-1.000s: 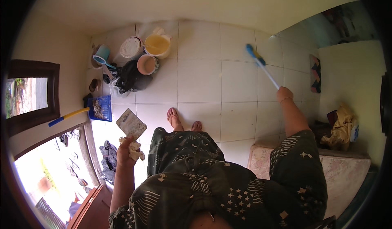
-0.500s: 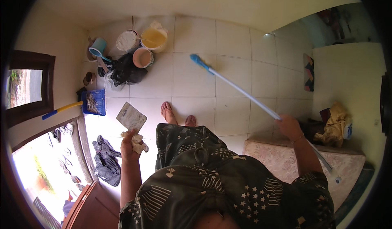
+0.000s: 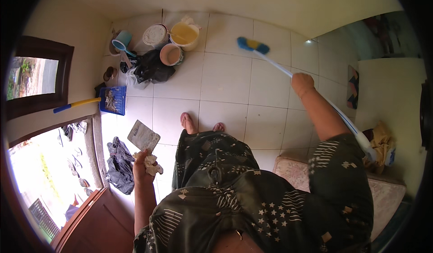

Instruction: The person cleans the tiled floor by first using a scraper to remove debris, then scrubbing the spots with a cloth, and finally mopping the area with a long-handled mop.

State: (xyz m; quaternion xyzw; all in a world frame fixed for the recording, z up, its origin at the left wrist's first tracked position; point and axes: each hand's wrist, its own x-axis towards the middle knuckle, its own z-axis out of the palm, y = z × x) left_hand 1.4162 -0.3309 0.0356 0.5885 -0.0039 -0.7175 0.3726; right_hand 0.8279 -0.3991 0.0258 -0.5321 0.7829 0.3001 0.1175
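My right hand [image 3: 303,84] is wrapped round the pale shaft of a broom [image 3: 282,69], with my arm stretched out to the far right. The broom's blue and yellow head [image 3: 253,45] rests on the white tiles near the far wall. Low on the left, my left hand [image 3: 143,167] grips a flat, grey-stained square plate [image 3: 143,135], perhaps a scraper, together with a crumpled cream cloth or paper [image 3: 153,166]. A blue dustpan [image 3: 112,100] with a yellow and blue handle lies left of that hand, with debris in it.
Buckets [image 3: 185,35], a blue dipper [image 3: 122,41] and a black plastic bag [image 3: 154,68] cluster at the far left. A dark cloth heap [image 3: 119,165] lies by the open doorway. At right are a mattress [image 3: 293,167] and a tan bundle [image 3: 382,142] against the wall.
My right hand has pushed forward with the broom, and its head has moved farther off and to the right. My left hand still holds the plate and crumpled piece.
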